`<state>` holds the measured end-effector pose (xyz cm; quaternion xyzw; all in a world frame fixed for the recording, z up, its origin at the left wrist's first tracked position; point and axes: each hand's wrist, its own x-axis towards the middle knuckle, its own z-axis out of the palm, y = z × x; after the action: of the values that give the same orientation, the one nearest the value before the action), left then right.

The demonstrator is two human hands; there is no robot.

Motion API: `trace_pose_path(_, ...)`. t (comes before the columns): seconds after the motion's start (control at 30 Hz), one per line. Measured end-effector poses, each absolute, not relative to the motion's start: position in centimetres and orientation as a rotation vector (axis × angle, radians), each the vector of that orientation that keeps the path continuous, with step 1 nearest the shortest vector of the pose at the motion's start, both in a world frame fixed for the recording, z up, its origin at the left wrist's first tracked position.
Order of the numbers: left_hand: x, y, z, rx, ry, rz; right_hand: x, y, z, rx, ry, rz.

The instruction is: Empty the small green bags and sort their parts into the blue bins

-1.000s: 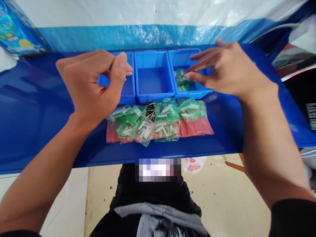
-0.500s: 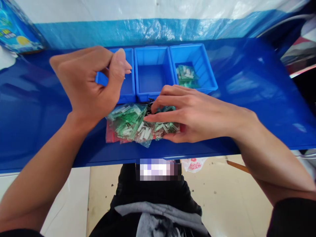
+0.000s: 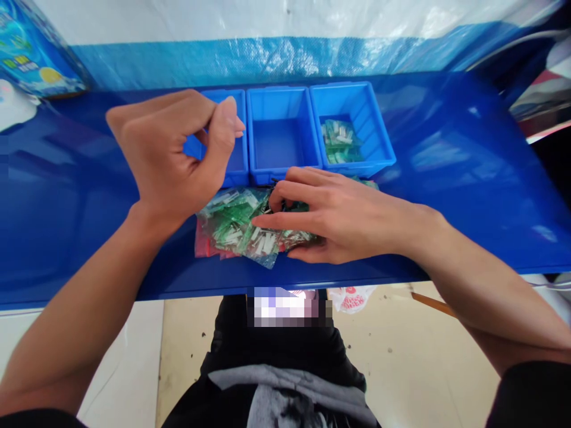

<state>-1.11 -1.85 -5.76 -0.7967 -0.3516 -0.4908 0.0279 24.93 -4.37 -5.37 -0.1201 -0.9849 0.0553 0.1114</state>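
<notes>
My left hand is raised before the left blue bin, its thumb pressed to curled fingers. Whatever that pinch may hold is hidden or too small to make out. Palm down, my right hand rests over a pile of clear plastic bags, fingers spread and touching the pile. Green pieces and small white parts show inside the bags, and red shows along the lower left edge. Some dark thin pieces poke out beside the right fingertips. The hand covers the right part of the pile.
Behind the pile stand the middle blue bin and the right blue bin, which holds similar green-and-white bags. A blue printed pouch stands at the far left. The blue tabletop ends at a front edge near my lap.
My right hand has shifted slightly left and down over the bags, its fingers still spread. The whole view has moved a little; my left hand keeps its pinch and appears slightly further right.
</notes>
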Motion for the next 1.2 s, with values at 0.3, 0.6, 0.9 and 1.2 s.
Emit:
trace_pose_path(0.3,-1.2,-1.9,-5.7,-2.45,-1.06,-1.485,25.1,-3.9,-5.5,-0.34,-2.753,0.188)
trace_pose_path(0.6,-1.3,-1.8,-5.8,-2.43,-0.981,-1.461,25.3,-2.9,-5.7,-0.353,-2.566,0.469)
trace_pose_path(0.9,0.2,-2.7,-4.6,-2.572,-0.592,-1.356,25.0,-2.4,-4.8,-0.716,-1.788,0.82)
trace_pose_path(1.2,2.9,-4.1,-3.9,-2.771,-0.491,-1.324,23.4,-4.9,-4.5,-0.69,-1.72,1.222)
